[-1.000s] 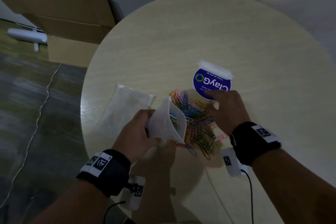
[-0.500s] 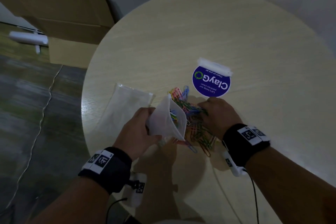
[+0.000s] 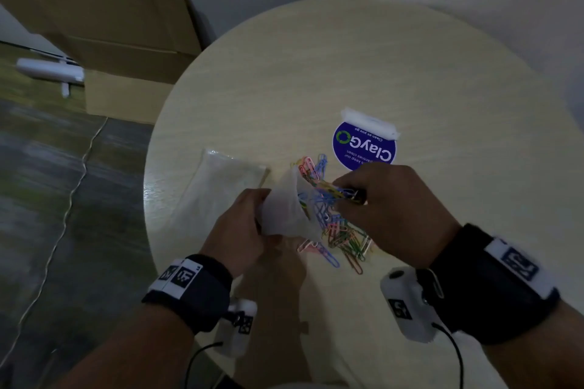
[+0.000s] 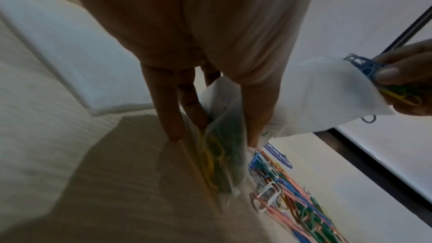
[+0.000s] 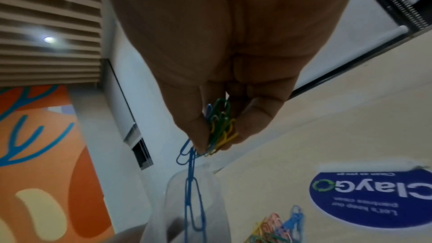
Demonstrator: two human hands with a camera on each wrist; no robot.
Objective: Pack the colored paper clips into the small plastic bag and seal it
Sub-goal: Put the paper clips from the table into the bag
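My left hand holds the small clear plastic bag upright by its side, mouth facing right; some clips show through its wall. My right hand pinches a bunch of coloured paper clips at the bag's mouth, and a chain of blue clips dangles from it into the bag. A loose pile of coloured paper clips lies on the round table under and between both hands.
A stack of flat clear bags lies left of my left hand. A blue round "ClayGo" sticker is on the table beyond the pile. A cardboard box stands on the floor at far left. Table edge runs near my wrists.
My right hand has picked a bunch of clips from the pile and lifted it left to the bag's mouth. The left hand has kept the bag in place.
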